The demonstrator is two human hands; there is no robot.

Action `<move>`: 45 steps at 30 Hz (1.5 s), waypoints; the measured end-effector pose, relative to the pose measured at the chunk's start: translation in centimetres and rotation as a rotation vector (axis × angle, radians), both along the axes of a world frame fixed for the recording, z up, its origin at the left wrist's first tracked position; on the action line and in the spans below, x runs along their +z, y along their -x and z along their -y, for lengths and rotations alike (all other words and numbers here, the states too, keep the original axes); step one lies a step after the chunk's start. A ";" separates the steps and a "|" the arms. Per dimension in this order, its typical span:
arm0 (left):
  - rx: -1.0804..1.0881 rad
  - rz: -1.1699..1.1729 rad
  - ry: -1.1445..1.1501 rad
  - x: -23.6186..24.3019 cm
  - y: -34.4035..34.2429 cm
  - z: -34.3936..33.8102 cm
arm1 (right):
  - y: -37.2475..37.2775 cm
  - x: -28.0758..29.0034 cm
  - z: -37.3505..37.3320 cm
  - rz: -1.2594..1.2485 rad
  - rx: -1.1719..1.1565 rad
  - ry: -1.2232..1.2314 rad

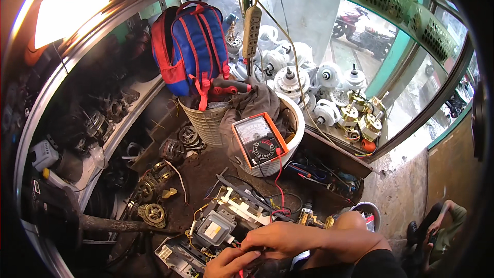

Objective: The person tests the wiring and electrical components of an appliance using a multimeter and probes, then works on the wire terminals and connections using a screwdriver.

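My left hand [229,262] and my right hand [270,238] meet at the lower middle, fingers curled around something I cannot make out, with red leads beside them. Just beyond lie an opened electrical assembly [231,202] with cream plastic parts, a grey square metal component [211,226] and loose wires, and a cream circuit part [167,255] to the left. An orange-cased analogue multimeter [257,139] rests tilted on brown cloth [231,123] over a white bucket [293,113], its red lead running down toward my hands. A drill [306,213] lies right of the assembly.
A blue-red backpack [198,46] sits on a woven basket [200,126]. White motors [290,82] crowd the glass front. A shelf of dark parts [98,123] lines the left. A tool box [329,175] stands at the right. Another person [442,231] is at the lower right.
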State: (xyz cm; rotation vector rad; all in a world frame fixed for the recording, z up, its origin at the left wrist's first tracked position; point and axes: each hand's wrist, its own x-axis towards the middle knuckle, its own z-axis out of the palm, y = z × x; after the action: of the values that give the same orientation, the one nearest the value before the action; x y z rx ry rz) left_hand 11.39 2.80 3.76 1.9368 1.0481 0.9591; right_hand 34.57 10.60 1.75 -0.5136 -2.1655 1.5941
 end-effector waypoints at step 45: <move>0.125 0.342 0.081 -1.4 -0.7 2.0 | -2.0 -1.2 2.1 -0.208 -0.178 -0.179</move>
State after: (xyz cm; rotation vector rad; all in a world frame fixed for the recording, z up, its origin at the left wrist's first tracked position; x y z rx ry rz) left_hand 12.07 0.77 2.35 1.5851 0.9980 1.2463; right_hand 36.58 8.54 0.55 -0.4489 -2.0209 1.2861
